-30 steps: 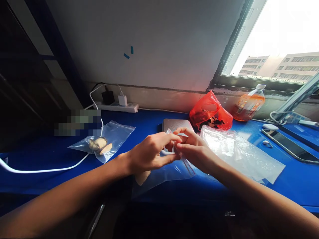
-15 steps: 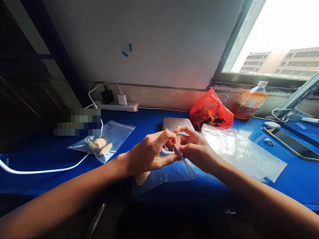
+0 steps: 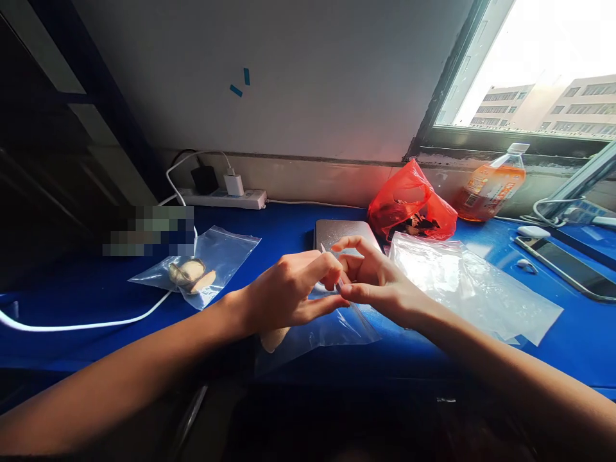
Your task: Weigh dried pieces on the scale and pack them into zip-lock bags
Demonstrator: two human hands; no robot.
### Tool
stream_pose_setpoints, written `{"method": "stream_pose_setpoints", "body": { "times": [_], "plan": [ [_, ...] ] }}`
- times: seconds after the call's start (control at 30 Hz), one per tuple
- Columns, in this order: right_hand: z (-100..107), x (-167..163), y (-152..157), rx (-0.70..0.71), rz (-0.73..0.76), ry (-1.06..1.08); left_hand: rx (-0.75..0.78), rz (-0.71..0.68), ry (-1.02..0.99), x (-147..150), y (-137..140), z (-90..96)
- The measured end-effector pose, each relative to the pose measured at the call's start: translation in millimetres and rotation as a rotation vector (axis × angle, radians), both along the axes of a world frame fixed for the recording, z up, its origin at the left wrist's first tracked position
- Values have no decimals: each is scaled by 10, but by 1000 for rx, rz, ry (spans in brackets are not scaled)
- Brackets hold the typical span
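Observation:
A clear zip-lock bag (image 3: 332, 335) lies low over the blue table's front part, its top edge raised between my hands. My left hand (image 3: 291, 285) pinches that edge with bent fingers and thumb. From the other side, my right hand (image 3: 380, 282) holds the same edge between thumb and fingers, its index finger arched above. A pale tan piece (image 3: 274, 339) shows inside the bag, partly hidden below my left hand. Behind the fingers sits a flat silver device (image 3: 344, 233), its near part covered by my hands.
Left on the table (image 3: 289, 224) is another zip-lock bag (image 3: 231, 249) with pale slices (image 3: 195, 273). Flat clear bags (image 3: 500, 289), a red plastic bag (image 3: 409, 199), a drink bottle (image 3: 493, 186) and a phone (image 3: 572, 266) lie right. A white cable (image 3: 86, 326) crosses left.
The zip-lock bag's edge has tipped and shows less between my fingers. My right fingers sit slightly further apart. The whole view has shifted a little.

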State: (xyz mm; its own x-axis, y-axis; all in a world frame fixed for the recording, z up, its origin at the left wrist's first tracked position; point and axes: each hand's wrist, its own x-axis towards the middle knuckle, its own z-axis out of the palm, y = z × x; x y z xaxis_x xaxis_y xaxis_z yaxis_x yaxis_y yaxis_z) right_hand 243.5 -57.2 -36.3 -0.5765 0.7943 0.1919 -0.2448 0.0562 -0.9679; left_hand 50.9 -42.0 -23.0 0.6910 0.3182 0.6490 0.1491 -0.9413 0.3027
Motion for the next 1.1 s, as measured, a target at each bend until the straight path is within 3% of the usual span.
{"method": "stream_pose_setpoints", "body": {
  "times": [0.37, 0.73, 0.97, 1.1],
  "plan": [
    [40, 22, -15, 9, 52, -126, 105, 11, 78, 10, 2, -8],
    [48, 20, 53, -133, 106, 105, -180, -59, 48, -55, -17, 127],
    [85, -20, -19, -22, -39, -52, -163, -22, 119, -72, 4, 135],
    [104, -56, -45, 162, -173, -238, -73, -4, 141, -51, -9, 114]
  ]
}}
